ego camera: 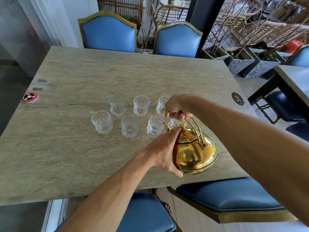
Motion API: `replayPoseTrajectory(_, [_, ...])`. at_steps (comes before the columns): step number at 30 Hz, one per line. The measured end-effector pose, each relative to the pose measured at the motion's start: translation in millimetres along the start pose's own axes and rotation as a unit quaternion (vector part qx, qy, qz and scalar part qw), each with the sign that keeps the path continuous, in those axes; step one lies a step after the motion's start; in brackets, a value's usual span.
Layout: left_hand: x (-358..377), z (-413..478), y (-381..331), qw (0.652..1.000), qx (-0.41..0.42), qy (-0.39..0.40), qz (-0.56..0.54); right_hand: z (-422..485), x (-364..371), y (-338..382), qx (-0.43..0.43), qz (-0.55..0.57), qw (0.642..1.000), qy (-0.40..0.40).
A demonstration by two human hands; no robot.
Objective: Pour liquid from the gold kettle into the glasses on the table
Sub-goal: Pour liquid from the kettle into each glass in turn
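A shiny gold kettle (195,153) is tilted forward near the table's front right, its spout pointing at a glass (174,123) mostly hidden behind the handle. My right hand (178,108) grips the kettle's wire handle from above. My left hand (164,151) lies flat against the kettle's left side, a fingertip touching the lid knob (182,126). Several clear patterned glasses stand in two rows on the stone table (66,148): one (102,122) front left, one (130,126) front middle, one (155,126) beside the spout, and others behind (141,105).
A round red call button (30,97) sits at the table's left edge, a black number plate (237,98) at its right edge. Blue chairs (108,33) stand at the far side and blue seats (229,193) at the near side. Another table (296,79) is to the right.
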State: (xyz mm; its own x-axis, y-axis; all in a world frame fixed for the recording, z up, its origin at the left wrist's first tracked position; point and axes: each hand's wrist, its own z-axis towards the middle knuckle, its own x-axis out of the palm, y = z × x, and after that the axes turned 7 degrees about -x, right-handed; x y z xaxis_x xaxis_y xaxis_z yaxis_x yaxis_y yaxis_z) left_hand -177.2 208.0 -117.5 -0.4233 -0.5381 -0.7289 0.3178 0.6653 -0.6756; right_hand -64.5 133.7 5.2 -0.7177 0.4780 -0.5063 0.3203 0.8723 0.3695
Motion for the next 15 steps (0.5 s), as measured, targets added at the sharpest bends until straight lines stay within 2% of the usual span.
replayPoseTrajectory(15, [0.0,0.4,-2.1,1.0,0.001,0.002,-0.003,1.2,-0.7,0.8,0.004,0.0,1.0,-0.002])
